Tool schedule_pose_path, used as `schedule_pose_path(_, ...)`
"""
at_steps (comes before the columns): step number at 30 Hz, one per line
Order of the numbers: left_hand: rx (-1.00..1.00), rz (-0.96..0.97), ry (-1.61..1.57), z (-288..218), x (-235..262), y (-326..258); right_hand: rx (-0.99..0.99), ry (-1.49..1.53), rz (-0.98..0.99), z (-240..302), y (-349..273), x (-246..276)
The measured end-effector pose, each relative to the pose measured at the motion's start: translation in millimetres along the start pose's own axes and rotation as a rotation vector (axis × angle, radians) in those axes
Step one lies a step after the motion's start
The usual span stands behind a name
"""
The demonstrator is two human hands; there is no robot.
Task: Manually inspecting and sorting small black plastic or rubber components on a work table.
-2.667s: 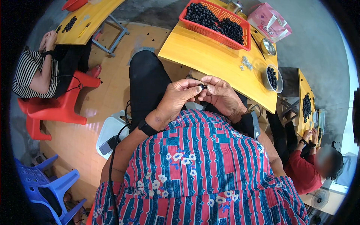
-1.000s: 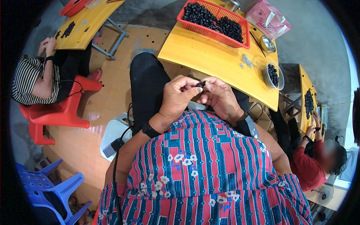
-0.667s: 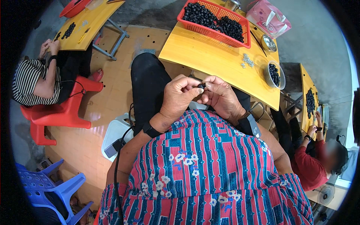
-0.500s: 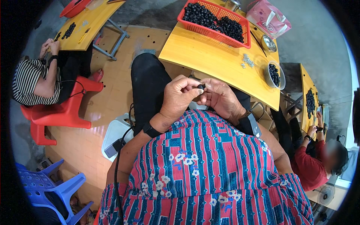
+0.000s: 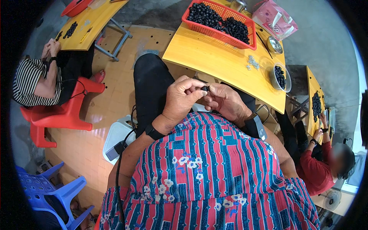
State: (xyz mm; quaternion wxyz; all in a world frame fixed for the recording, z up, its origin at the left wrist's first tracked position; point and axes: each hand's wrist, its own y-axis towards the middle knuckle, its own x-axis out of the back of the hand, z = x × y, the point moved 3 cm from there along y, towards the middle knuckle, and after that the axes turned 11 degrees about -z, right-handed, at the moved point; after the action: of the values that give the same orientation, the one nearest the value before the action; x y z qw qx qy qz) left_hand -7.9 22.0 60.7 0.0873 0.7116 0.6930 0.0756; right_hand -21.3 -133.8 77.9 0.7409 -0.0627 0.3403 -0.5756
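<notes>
At frame centre: left hand (image 5: 181,97) bent nearly closed, small black piece (image 5: 205,88) pinched between thumb and forefinger. Right hand (image 5: 229,101) curled, fingertips at the piece's right side; whether it grips too, cannot tell. Upper right: yellow table (image 5: 203,51) bearing red basket (image 5: 218,35) of black rings (image 5: 206,16), plus clear tub (image 5: 273,81) near the right edge.

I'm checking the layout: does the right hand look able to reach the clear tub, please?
Probably yes: the tub is near the edge of the table and nothing visibly blocks the right hand, though it touches a black piece.
</notes>
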Motion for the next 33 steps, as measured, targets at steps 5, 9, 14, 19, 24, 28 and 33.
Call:
schedule_pose_path(5,-0.004,-0.002,0.005,0,1,0,-0.006,0.020,-0.010,-2,0,-2)
schedule_pose_path(9,-0.034,0.002,0.006,0,-1,0,0.003,0.021,-0.012,-3,0,0)
schedule_pose_path(14,-0.005,0.013,-0.010,1,-2,-1,0.021,-0.014,-0.033,-2,0,-1)
schedule_pose_path(19,-0.003,0.026,0.014,2,-3,-2,0.055,-0.113,-0.032,-1,-1,-1)
schedule_pose_path(24,0.072,0.081,-0.090,14,-9,-3,0.070,-0.078,-0.023,-8,0,5)
schedule_pose_path(28,0.350,0.231,-0.282,6,-14,-7,0.171,-0.212,0.047,-3,-6,-3)
schedule_pose_path(33,0.318,0.300,-0.165,4,-15,-10,0.223,-0.420,0.017,-2,-7,-4)
